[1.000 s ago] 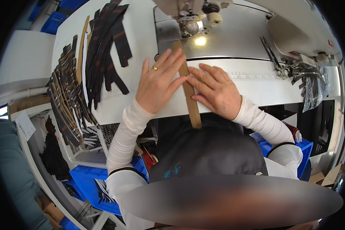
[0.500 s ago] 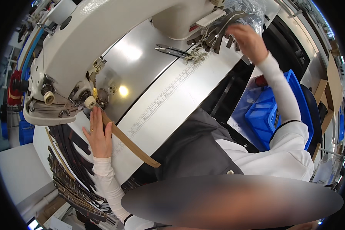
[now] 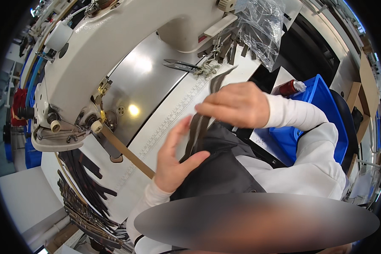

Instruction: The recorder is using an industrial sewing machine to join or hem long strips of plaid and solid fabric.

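Observation:
A dark grey-brown zipper [image 3: 194, 133] with a pale line down its middle hangs over my lap. My right hand [image 3: 240, 103] pinches it near its upper part, and the free end sticks up beyond the fingers. My left hand [image 3: 171, 163] is beside its lower part, thumb and fingers apart; whether it touches the zipper I cannot tell. Under the needle area of the sewing machine [image 3: 114, 31] lies one end of a tan strip [image 3: 133, 157]. The strip slants across the table toward my left wrist, which hides its near end.
Thread snips [image 3: 181, 65] lie on the table beside tangled thread [image 3: 207, 70]. Behind them are more dark strips [image 3: 227, 50] and a clear plastic bag [image 3: 262, 29]. Many strips [image 3: 82, 180] hang at the left edge. Right of my lap stand a blue bin [image 3: 338, 120] and a red spool [image 3: 287, 87].
My right hand has come from the strip pile to above my lap, bringing the zipper. My left hand has left the tan strip by the needle and moved right, toward the zipper.

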